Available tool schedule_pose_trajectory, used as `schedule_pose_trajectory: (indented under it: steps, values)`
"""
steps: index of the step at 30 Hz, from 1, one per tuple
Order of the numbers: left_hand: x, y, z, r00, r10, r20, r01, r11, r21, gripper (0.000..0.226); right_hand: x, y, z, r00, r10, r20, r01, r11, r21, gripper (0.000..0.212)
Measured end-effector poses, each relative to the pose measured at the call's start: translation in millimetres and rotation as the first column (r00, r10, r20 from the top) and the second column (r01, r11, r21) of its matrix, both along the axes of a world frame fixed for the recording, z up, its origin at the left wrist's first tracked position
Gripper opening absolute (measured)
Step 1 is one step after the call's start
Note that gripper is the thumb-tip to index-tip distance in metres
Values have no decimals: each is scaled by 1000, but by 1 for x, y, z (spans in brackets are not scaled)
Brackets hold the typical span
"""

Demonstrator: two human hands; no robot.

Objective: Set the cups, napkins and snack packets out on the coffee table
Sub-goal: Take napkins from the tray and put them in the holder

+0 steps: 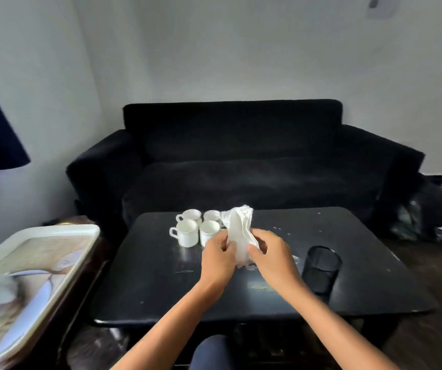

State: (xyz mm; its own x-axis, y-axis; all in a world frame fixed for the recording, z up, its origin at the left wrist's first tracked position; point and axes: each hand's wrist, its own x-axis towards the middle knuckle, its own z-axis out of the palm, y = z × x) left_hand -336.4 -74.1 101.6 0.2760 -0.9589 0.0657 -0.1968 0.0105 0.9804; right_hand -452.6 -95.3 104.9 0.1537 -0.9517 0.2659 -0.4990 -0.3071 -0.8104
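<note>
A black sofa (pixel 230 156) fills the space well beyond both hands, against a pale wall. Directly under the hands lies the black coffee table (pixel 161 276), its top scuffed and dotted with small white flecks out past the right hand. Far off to the left hand's side, on a separate dark stand, sits a cream tray (pixel 54 236) with a printed picture; whatever lies in its near corner is too blurred to tell. Just to the right of the right hand, and a little nearer the person, a dark see-through tumbler (pixel 321 268) stands upright on the table.

The left hand (pixel 218 260) and the right hand (pixel 271 256) are raised above the table's middle, close together, and both grip a bunch of white napkins (pixel 238 233). The left hand's fingers curl round the bunch's left edge; the right hand's thumb and fingers pinch its right side. The napkins stand up between the hands, their crumpled top rising beyond the fingertips.

Just beyond the left hand, four white cups (pixel 186 232) stand upright in a tight cluster on the table, the two left ones with handles pointing left. The napkins partly hide the two right ones.
</note>
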Motion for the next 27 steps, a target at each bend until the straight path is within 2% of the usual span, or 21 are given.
schedule_pose_trajectory:
  steps: [5,12,21,25,27]
  values:
    - [-55,-25,-8,993,-115,12,116,992,-41,30,-45,-9,-8,988,-151,8,151,988,1,35]
    - [-105,-58,-16,962,-274,-9,274,961,-49,17,-84,-18,-19,954,-244,172,231,969,93,37]
    - [-144,-105,-14,877,-468,-107,477,874,93,18,-128,-43,-45,871,-394,293,358,918,170,40]
    - [-158,-117,-28,833,-535,-138,552,822,142,33,-142,-52,-59,835,-484,263,449,874,184,38]
    - [-165,-121,-38,844,-518,-141,536,824,181,29,-147,-54,-68,828,-513,228,482,858,179,35]
